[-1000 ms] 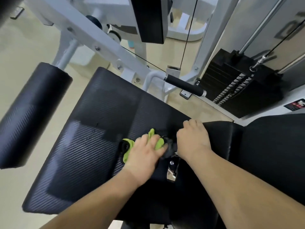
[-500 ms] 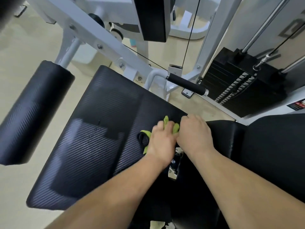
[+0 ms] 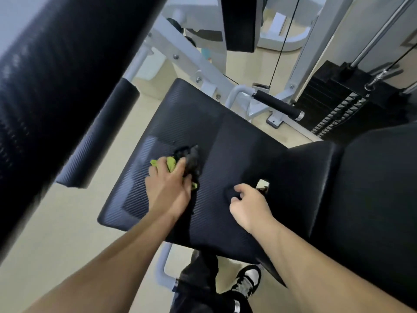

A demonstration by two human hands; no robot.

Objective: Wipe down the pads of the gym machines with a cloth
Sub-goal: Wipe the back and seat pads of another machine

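A green and black cloth (image 3: 174, 162) lies bunched on the left half of the black textured seat pad (image 3: 228, 141). My left hand (image 3: 168, 188) is on top of the cloth, fingers curled over it and pressing it to the pad. To the right, my right hand (image 3: 249, 207) rests on the seat pad with fingers loosely curled and nothing in it. It sits just left of a small metal fitting (image 3: 262, 184) in the gap before the black back pad (image 3: 372, 177).
A black roller pad (image 3: 101, 132) hangs left of the seat, and a large blurred black pad (image 3: 45, 71) fills the top left close to the camera. Behind the seat are a white frame, a black grip handle (image 3: 278, 107) and the weight stack (image 3: 334, 109). My shoe (image 3: 248, 282) stands below the seat.
My left hand slid the cloth leftward from the seat's back seam to its left half. My right hand came off the seam area and now rests apart. The view pulled back.
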